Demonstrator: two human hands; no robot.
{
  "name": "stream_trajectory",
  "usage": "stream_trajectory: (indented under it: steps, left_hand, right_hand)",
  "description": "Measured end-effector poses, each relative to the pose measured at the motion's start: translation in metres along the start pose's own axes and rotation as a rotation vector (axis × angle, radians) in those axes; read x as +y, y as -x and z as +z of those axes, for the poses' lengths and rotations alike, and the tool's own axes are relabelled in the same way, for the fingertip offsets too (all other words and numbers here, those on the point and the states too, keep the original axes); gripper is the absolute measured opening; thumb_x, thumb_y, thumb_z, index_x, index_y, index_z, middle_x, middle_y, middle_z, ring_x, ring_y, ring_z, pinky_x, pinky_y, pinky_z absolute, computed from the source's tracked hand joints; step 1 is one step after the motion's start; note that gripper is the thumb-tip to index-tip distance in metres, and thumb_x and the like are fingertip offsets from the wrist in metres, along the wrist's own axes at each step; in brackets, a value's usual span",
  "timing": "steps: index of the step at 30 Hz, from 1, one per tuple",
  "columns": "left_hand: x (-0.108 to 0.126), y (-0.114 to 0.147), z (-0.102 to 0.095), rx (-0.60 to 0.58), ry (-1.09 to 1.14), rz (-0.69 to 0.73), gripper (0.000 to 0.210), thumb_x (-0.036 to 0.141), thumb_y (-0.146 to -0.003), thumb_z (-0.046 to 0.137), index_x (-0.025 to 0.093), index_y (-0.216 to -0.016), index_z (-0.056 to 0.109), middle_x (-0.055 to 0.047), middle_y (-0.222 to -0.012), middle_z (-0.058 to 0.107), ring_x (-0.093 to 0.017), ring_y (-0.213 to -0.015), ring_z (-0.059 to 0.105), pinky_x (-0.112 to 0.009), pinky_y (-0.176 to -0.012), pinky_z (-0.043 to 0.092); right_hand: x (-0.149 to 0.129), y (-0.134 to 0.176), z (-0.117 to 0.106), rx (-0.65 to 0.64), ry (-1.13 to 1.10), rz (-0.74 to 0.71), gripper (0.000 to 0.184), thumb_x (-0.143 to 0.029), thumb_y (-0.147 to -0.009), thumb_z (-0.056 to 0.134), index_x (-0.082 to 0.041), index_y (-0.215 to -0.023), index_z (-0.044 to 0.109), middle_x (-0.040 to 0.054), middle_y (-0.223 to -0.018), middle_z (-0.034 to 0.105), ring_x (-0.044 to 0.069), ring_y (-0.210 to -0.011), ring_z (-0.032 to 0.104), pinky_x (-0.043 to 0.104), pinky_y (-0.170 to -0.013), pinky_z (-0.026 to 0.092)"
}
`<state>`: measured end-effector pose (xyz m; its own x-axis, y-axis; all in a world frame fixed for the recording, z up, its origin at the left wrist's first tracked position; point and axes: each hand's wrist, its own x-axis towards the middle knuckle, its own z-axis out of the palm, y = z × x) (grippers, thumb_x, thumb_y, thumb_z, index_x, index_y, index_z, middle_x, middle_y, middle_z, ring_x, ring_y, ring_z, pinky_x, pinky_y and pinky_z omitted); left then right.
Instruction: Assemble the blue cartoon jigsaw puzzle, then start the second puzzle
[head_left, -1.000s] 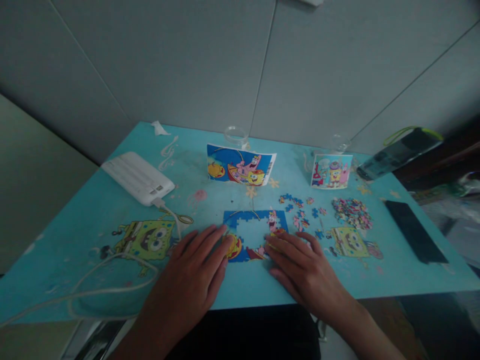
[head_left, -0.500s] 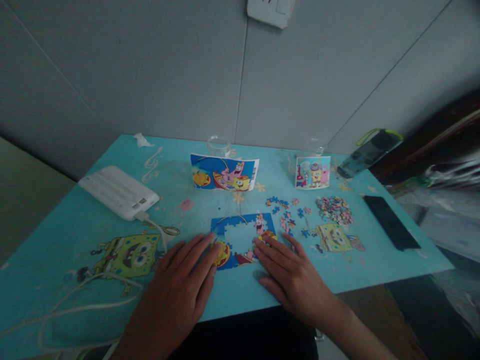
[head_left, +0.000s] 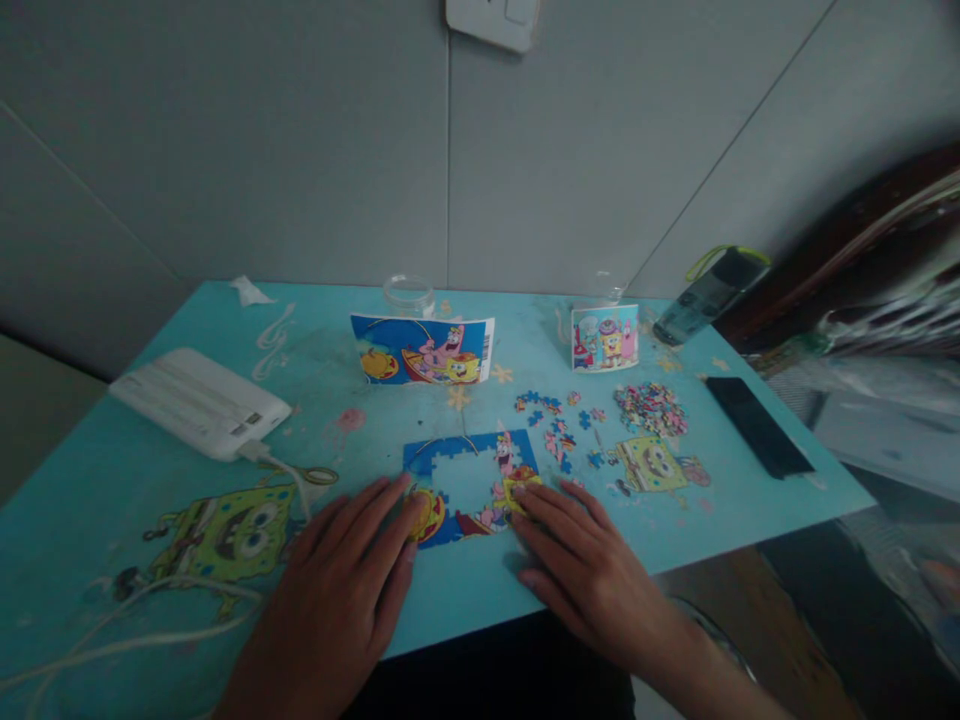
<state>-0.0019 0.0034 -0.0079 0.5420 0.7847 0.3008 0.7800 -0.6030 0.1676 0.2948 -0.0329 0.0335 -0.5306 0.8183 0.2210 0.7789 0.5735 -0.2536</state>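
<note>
A partly assembled jigsaw puzzle (head_left: 421, 458) lies flat near the table's front edge, a blue frame of joined pieces around a bare middle. My left hand (head_left: 349, 575) rests with outstretched fingers on its left side, by the yellow burger picture. On the lower right corner lie the fingertips of my right hand (head_left: 581, 555), spread flat and partly hiding that corner. Loose puzzle pieces (head_left: 556, 440) are scattered to the right of the puzzle. Behind it stands a picture card (head_left: 424, 350) showing a pink and a yellow cartoon figure in a boat.
A white power bank (head_left: 199, 403) with a white cable (head_left: 289, 468) occupies the left. Toward the right are a heap of small pieces (head_left: 651, 409), a second picture card (head_left: 604, 338), a dark phone (head_left: 757, 427) and a bottle (head_left: 709, 295). A clear jar (head_left: 409, 293) stands behind the first card.
The view has shifted, so the table's things sit farther left. My right fingers have slid slightly off the puzzle's lower right, uncovering more of its yellow picture. My left hand stays on the left side.
</note>
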Motion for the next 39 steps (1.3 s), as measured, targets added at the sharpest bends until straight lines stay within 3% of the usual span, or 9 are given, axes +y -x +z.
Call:
stream_trajectory:
  steps: [3, 6, 11, 21, 25, 28, 32, 35, 39]
  left_hand:
    - [0.0, 0.001, 0.0, -0.008, -0.001, 0.001, 0.046, 0.027, -0.098, 0.052, 0.023, -0.144, 0.051, -0.008, -0.151, 0.051, -0.03, -0.136, 0.049, -0.054, -0.11, 0.04]
    - [0.0, 0.002, -0.001, 0.012, 0.006, 0.002, 0.045, 0.026, -0.099, 0.052, 0.023, -0.143, 0.052, -0.008, -0.15, 0.052, -0.03, -0.135, 0.05, -0.054, -0.11, 0.04]
    - [0.0, 0.002, 0.0, 0.005, 0.02, -0.008, 0.047, 0.027, -0.098, 0.052, 0.024, -0.145, 0.051, -0.008, -0.15, 0.052, -0.031, -0.135, 0.05, -0.053, -0.11, 0.039]
    - [0.002, 0.001, -0.002, 0.015, 0.023, -0.007, 0.045, 0.027, -0.099, 0.051, 0.023, -0.144, 0.051, -0.01, -0.15, 0.051, -0.031, -0.135, 0.049, -0.053, -0.111, 0.038]
    - [0.003, 0.0, -0.003, 0.01, 0.01, -0.018, 0.043, 0.026, -0.099, 0.05, 0.022, -0.142, 0.054, -0.009, -0.15, 0.052, -0.03, -0.135, 0.049, -0.053, -0.112, 0.037]
    - [0.004, -0.001, -0.004, 0.008, 0.016, -0.026, 0.044, 0.026, -0.099, 0.05, 0.023, -0.143, 0.053, -0.009, -0.149, 0.053, -0.03, -0.135, 0.05, -0.053, -0.112, 0.038]
    - [0.005, -0.001, -0.005, 0.0, 0.015, -0.032, 0.045, 0.025, -0.099, 0.05, 0.024, -0.144, 0.052, -0.008, -0.151, 0.051, -0.03, -0.137, 0.048, -0.053, -0.113, 0.037]
    - [0.006, 0.0, -0.005, 0.003, 0.011, -0.03, 0.044, 0.024, -0.098, 0.051, 0.024, -0.142, 0.053, -0.008, -0.151, 0.051, -0.029, -0.137, 0.048, -0.054, -0.113, 0.037]
    - [0.005, -0.001, -0.005, -0.001, 0.016, -0.03, 0.043, 0.024, -0.099, 0.05, 0.023, -0.142, 0.053, -0.009, -0.151, 0.051, -0.03, -0.136, 0.047, -0.054, -0.112, 0.037]
  right_hand:
    - [0.01, 0.01, -0.002, 0.131, -0.03, 0.113, 0.036, -0.02, -0.097, 0.059, -0.021, -0.132, 0.064, 0.0086, -0.129, 0.07, 0.027, -0.12, 0.063, 0.049, -0.107, 0.049]
    - [0.028, 0.019, -0.007, 0.259, -0.015, 0.321, 0.026, -0.02, -0.097, 0.057, -0.023, -0.12, 0.07, 0.0094, -0.113, 0.073, 0.027, -0.104, 0.068, 0.047, -0.095, 0.054]
    - [0.053, 0.023, -0.01, 0.209, 0.0, 0.504, 0.026, -0.034, -0.096, 0.062, -0.024, -0.118, 0.072, 0.01, -0.107, 0.071, 0.028, -0.099, 0.066, 0.049, -0.091, 0.054]
    - [0.05, 0.013, -0.01, 0.098, -0.121, 0.561, 0.019, -0.04, -0.096, 0.062, -0.026, -0.1, 0.074, 0.008, -0.105, 0.068, 0.025, -0.099, 0.065, 0.044, -0.09, 0.053]
    - [0.052, 0.009, -0.016, 0.062, -0.211, 0.594, 0.016, -0.039, -0.094, 0.065, -0.024, -0.093, 0.072, 0.0059, -0.095, 0.07, 0.023, -0.09, 0.066, 0.039, -0.083, 0.054]
    - [0.048, 0.003, -0.02, 0.037, -0.307, 0.571, 0.018, -0.037, -0.096, 0.063, -0.025, -0.104, 0.073, 0.0042, -0.091, 0.07, 0.02, -0.083, 0.066, 0.035, -0.077, 0.054]
    - [0.039, -0.012, -0.021, 0.039, -0.441, 0.461, 0.031, -0.03, -0.102, 0.053, -0.03, -0.128, 0.069, 0.0051, -0.105, 0.068, 0.018, -0.092, 0.066, 0.032, -0.081, 0.053]
    - [0.037, -0.026, -0.017, 0.058, -0.498, 0.411, 0.031, -0.026, -0.102, 0.052, -0.031, -0.126, 0.071, 0.0056, -0.104, 0.067, 0.018, -0.091, 0.065, 0.032, -0.079, 0.053]
    - [0.039, -0.043, -0.007, 0.117, -0.537, 0.454, 0.026, -0.03, -0.098, 0.06, -0.028, -0.12, 0.074, 0.0061, -0.107, 0.072, 0.021, -0.097, 0.067, 0.036, -0.084, 0.054]
